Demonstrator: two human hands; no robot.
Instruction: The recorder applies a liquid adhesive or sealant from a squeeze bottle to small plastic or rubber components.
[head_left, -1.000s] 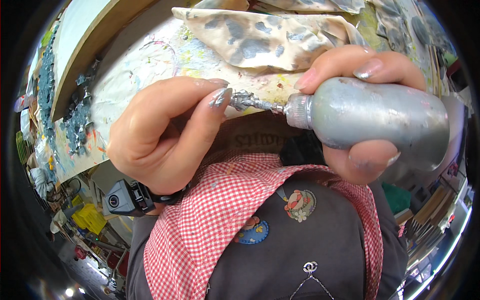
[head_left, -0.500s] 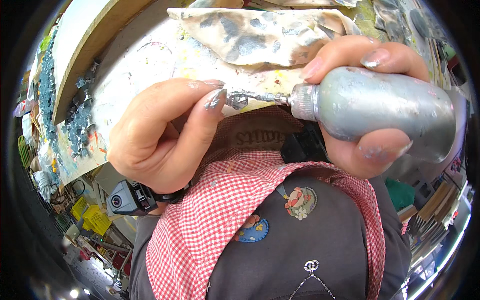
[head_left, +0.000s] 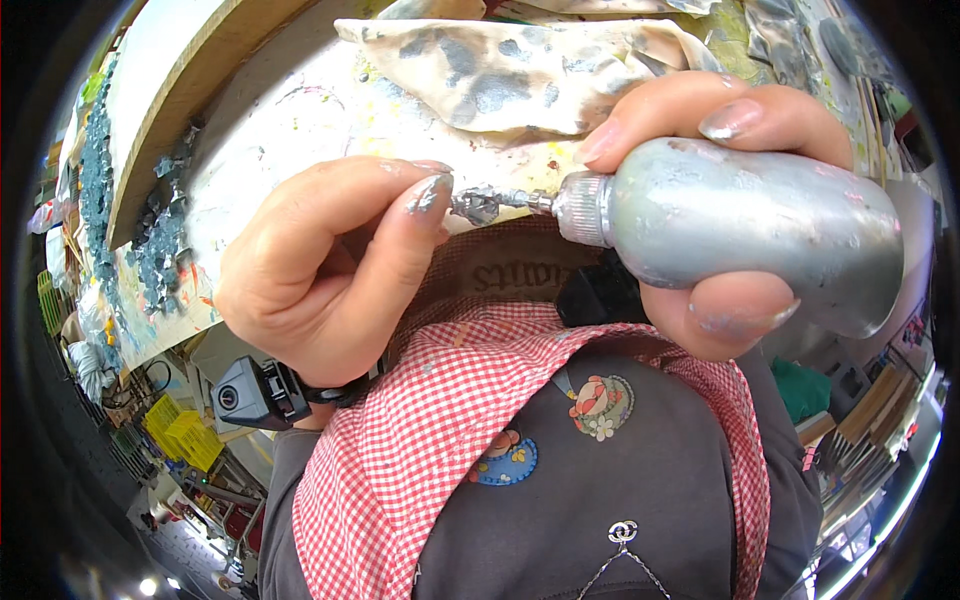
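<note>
My left hand [head_left: 325, 265] is closed, thumb and forefinger pinching a small dark, shiny piece [head_left: 477, 207] with a faceted, lumpy surface. Silver paint marks the fingertips. Wrapped around a silver-smeared squeeze bottle [head_left: 755, 215], my right hand [head_left: 715, 110] holds it on its side with the nozzle end to the left. The ribbed cap [head_left: 583, 208] narrows to a thin tip, which lies at the right end of the small piece; whether they touch is hard to tell. The pinched end of the piece is hidden by my fingertips.
A cloth with grey stains [head_left: 490, 75] lies on the paint-spotted white table [head_left: 270, 130] beyond my hands. Many small dark grey pieces [head_left: 160, 250] lie at the left, beside a wooden strip [head_left: 170, 100]. My red checked apron [head_left: 390, 450] hangs below the hands.
The bottle in my right hand has moved slightly left, bringing its cap and tip closer to the pinched piece. My left hand has hardly moved.
</note>
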